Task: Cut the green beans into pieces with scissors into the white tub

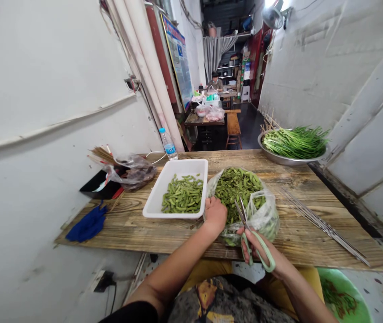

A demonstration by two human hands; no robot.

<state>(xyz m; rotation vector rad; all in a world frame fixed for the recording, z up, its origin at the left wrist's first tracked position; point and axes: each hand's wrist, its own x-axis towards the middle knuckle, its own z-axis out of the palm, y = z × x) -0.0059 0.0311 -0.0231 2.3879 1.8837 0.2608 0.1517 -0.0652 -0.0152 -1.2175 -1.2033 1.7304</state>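
Observation:
My right hand [254, 244] grips a pair of scissors [266, 253] with pale green handles. The blades are slightly apart and point up over a clear plastic bag [268, 211] full of green soybean pods [237, 184]. My left hand [215, 214] is closed at the bag's left edge, right beside a white tray [147, 204]. Its fingers are curled, and whatever they hold is hidden. Loose pods [183, 195] lie in a heap on the tray's right side.
A metal bowl [292, 159] of green chives stands back right, near metal skewers [326, 224]. A water bottle [169, 146], a plastic-wrapped bundle [134, 172] and a blue cloth [87, 223] are at left. A green basin [346, 291] sits below. A person [215, 83] sits far back.

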